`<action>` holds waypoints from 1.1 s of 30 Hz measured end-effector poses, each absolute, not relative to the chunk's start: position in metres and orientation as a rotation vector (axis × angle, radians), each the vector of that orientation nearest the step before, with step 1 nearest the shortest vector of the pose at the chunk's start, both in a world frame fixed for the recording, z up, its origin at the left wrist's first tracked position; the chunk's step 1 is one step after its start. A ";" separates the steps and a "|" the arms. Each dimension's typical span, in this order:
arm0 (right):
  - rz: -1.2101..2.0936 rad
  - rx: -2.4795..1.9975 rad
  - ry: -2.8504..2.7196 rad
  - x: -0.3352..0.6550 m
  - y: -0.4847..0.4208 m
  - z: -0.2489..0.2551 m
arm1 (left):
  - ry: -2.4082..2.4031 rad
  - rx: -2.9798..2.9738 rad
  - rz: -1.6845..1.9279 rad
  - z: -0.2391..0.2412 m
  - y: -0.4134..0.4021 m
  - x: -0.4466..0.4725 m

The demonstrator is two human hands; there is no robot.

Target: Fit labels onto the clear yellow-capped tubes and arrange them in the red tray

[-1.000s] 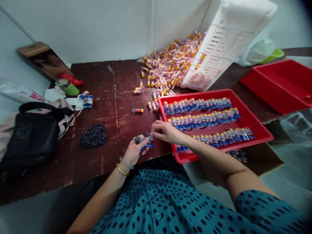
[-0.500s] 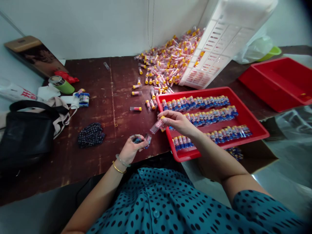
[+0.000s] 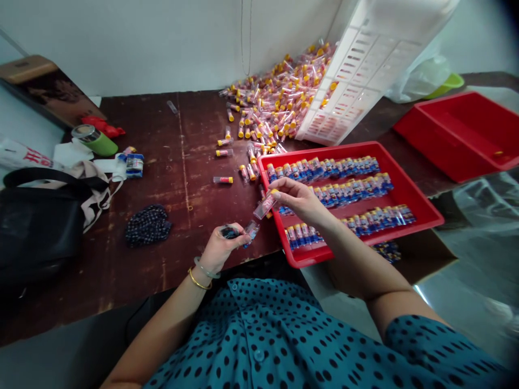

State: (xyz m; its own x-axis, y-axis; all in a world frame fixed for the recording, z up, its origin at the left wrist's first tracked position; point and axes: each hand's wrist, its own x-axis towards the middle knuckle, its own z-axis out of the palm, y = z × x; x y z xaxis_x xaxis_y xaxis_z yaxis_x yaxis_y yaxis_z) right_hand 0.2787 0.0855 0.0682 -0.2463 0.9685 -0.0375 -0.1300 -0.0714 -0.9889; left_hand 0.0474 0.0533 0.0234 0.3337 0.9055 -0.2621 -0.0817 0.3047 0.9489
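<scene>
My left hand (image 3: 223,246) is closed around several clear-and-blue printed plastic sleeves. One sleeve (image 3: 252,232) sticks out between its thumb and fingertips. Just above that sleeve, my right hand (image 3: 298,200) pinches a clear tube (image 3: 265,206) by its yellow-capped end. Pink pieces show inside the tube, which tilts with its clear end down toward the sleeve; a small gap seems to part the two. Beneath my right forearm lies a red tray (image 3: 421,222) with three rows of capped tubes in blue sleeves (image 3: 352,192).
A big heap of yellow-capped tubes (image 3: 279,97) lies against the wall, beside a tilted white crate (image 3: 344,81). Right of it stands a red bin (image 3: 450,140). On the left are a black bag (image 3: 40,227), a green flask (image 3: 97,141) and a dark checked cloth (image 3: 148,225).
Both hands have shifted slightly right over the table, and the sleeve at my left fingertips sticks out further. The view has moved a little too.
</scene>
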 end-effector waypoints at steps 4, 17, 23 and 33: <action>1.560 -1.018 -1.272 0.278 0.084 0.068 | 0.937 1.002 0.843 0.022 0.055 0.047; 0.961 -1.262 -1.630 0.259 0.048 0.038 | 0.851 0.616 0.617 0.027 0.042 0.057; 1.001 -1.206 -1.584 0.250 0.026 0.031 | 0.840 0.562 0.641 0.031 0.042 0.060; 1.007 -1.149 -1.453 0.249 0.027 0.023 | 0.883 0.626 0.735 0.034 0.043 0.071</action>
